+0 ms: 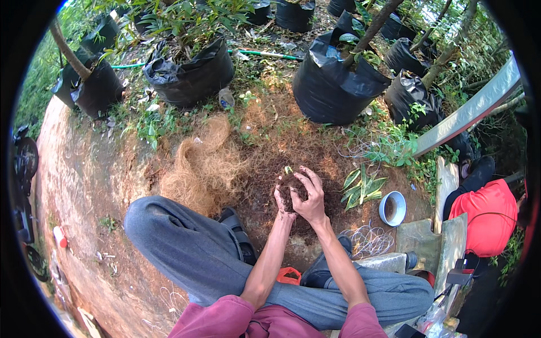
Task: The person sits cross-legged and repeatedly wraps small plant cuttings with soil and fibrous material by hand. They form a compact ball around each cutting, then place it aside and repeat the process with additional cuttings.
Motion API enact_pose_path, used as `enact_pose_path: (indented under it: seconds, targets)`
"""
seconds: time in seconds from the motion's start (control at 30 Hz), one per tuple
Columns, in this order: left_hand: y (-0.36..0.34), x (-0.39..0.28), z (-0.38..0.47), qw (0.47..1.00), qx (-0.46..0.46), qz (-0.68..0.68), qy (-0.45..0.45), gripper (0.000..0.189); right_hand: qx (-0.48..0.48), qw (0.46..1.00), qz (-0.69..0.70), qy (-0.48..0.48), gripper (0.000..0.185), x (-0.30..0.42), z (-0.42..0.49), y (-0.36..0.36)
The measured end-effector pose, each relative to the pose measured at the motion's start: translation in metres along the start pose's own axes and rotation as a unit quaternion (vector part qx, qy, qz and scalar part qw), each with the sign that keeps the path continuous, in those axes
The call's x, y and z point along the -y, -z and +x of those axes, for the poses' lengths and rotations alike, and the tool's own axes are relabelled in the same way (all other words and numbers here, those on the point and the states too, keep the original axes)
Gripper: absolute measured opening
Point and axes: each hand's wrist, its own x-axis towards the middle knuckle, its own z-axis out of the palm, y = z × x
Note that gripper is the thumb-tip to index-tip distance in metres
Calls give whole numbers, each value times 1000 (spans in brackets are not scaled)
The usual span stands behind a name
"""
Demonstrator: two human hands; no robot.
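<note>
My left hand (282, 203) and my right hand (312, 195) are cupped together around a clump of dark soil (291, 182), fingers smeared with dirt. A small green-and-yellow plant piece (288, 170) sticks up from the top of the clump. Under my hands spreads a patch of loose dark soil (262, 190). To the left lies a tangled heap of brown coconut-like fibre (203, 169). Right of my hands are several cut variegated leaves (363, 189), green with yellow edges, and a light blue bowl (392, 208) with brownish contents. The clump's underside is hidden by my palms.
Coils of thin pale string (370, 241) lie by my right foot. An orange-red container or bag (289, 275) sits between my legs. Large black planter bags (338, 80) with trees stand ahead. A person in a red shirt (484, 215) is at the right, beyond worn boards (452, 243).
</note>
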Motion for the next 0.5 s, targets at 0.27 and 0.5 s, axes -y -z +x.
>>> enact_pose_path:
  seconds: [0.27, 0.5]
  targets:
    - [22, 2, 4, 978, 157, -124, 62, 50, 35, 996, -82, 15, 25, -8, -3, -1]
    - [40, 13, 3, 999, -10, 23, 32, 54, 45, 989, -140, 25, 30, -2, -11, -5]
